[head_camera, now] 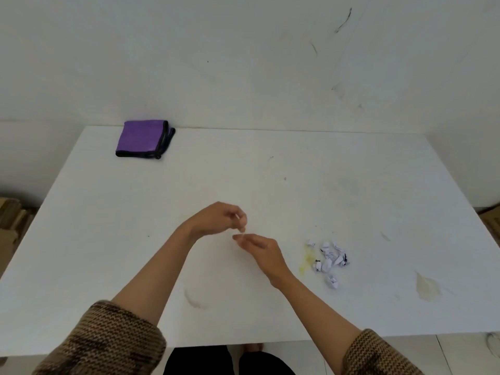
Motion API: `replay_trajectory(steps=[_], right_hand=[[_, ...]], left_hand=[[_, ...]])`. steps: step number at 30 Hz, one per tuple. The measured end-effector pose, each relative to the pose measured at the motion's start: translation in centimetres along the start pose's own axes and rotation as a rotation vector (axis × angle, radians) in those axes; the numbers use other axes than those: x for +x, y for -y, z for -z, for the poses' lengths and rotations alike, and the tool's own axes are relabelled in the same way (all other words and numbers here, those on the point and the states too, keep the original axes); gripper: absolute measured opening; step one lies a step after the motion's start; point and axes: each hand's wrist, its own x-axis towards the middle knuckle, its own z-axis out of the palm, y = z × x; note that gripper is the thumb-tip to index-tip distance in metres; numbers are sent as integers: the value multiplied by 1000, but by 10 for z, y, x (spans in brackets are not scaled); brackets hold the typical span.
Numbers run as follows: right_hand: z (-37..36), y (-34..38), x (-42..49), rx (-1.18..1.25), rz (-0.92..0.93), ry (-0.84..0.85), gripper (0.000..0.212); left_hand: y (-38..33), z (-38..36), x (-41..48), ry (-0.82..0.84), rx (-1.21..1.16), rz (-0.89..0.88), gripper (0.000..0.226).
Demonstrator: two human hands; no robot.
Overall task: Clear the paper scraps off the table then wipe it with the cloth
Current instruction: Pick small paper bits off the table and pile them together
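Several crumpled white paper scraps [330, 259] lie in a loose cluster on the white table [108, 239], right of centre. A folded purple cloth [143, 138] with dark trim rests at the table's far left corner. Both hands hover over the table's middle, left of the scraps. My left hand [220, 217] has its fingers curled loosely, with nothing visible in them. My right hand [259, 250] is flat with fingers stretched toward the left hand, holding nothing. The fingertips of the two hands nearly meet.
Yellowish stains [427, 289] and faint smudges mark the tabletop. A white wall [243, 63] stands right behind the table. Brown cardboard [10, 220] lies on the floor at the left. My legs show below the table's near edge.
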Motion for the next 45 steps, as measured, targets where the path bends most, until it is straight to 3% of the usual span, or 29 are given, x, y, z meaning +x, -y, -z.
replay_trajectory(steps=[4,6,12,22,26,29,33,36,38,40,42,45], right_hand=[[14,8,-8,398,-39,-165,29],[28,6,-14,444,-55,-204,26],[68,-20,-41,232,-115,-302,8],[96,-50,-43,-452,-79,-507,13],[102,-55,-37,-686,-56,-544,16],[104,-54,-35,-766,-36,-567,12],[106,-48,-32,-781,-28,-628,28],[105,-48,-27,-979,-19,-557,9],[102,-47,-21,-1108,-16,-501,18],[94,-41,-14,-1106,30,-513,21],[80,-31,-6,-927,116,-543,15],[44,-17,8,-773,231,-427,12]], left_hand=[[-29,-9,7,-9,-40,7,10],[-31,-24,11,7,-46,36,9],[-18,-82,20,28,-188,100,12],[-19,-144,43,40,-233,42,9],[-9,-162,50,-111,96,12,22],[0,-174,43,-107,344,-69,39],[11,-185,36,-155,419,-123,50],[19,-179,30,-237,451,-141,58],[29,-165,26,-307,522,-190,51],[45,-145,21,-396,538,-216,43],[61,-124,16,-499,537,-233,38],[89,-93,5,-638,575,-218,38]])
